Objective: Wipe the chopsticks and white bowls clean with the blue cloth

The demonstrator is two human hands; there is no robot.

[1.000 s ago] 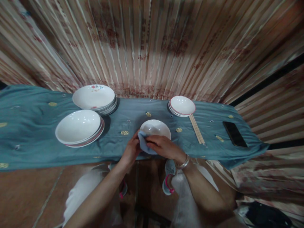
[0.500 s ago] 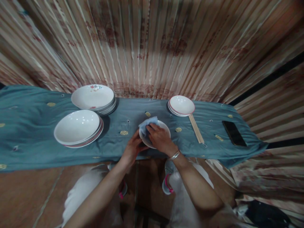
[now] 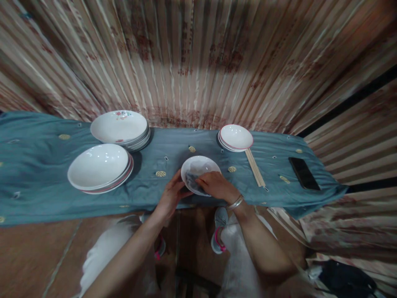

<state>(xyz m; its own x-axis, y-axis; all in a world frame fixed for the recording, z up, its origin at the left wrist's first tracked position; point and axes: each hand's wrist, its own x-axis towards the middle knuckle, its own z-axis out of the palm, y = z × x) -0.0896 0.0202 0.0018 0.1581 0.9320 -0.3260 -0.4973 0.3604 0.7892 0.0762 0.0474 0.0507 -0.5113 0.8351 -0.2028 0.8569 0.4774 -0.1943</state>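
Pleated curtain [image 3: 173, 62], reddish print, behind the white bowl [image 3: 206, 163]. Cloth-covered counter [image 3: 173, 142], teal with yellow pineapples, running out both sides of the white bowl. Tiled floor [image 3: 27, 252] below and in front of it. White trousers [image 3: 105, 248] to either side below it, shoe [image 3: 221, 215] with pink trim under it.

Stack of floral dishes [image 3: 119, 126], back left of the white bowl. Stack of large bowls [image 3: 97, 165], left of it, top one plain white, a reddish rim lower down. Stack of small bowls [image 3: 236, 136], back right of it, top one red-rimmed.

White bowl itself: near the counter's front edge, between the two hands, mouth up; can't tell if it's lifted. Left hand [image 3: 171, 193] on its left side, fingers clamped on the wall, thumb at the near side. Right hand [image 3: 217, 186] over its right part, reaching inside, fingers bunched together on the blue-grey cloth, tips partly hidden.

Black phone [image 3: 304, 173] lying flat, far right of the white bowl. Chopsticks [image 3: 255, 167] bundled, right of it, far ends by the small bowls. Blue-grey cloth [image 3: 192, 178] inside it, crumpled, blurry. Silver bracelet [image 3: 237, 202] on the right wrist, just right of it.
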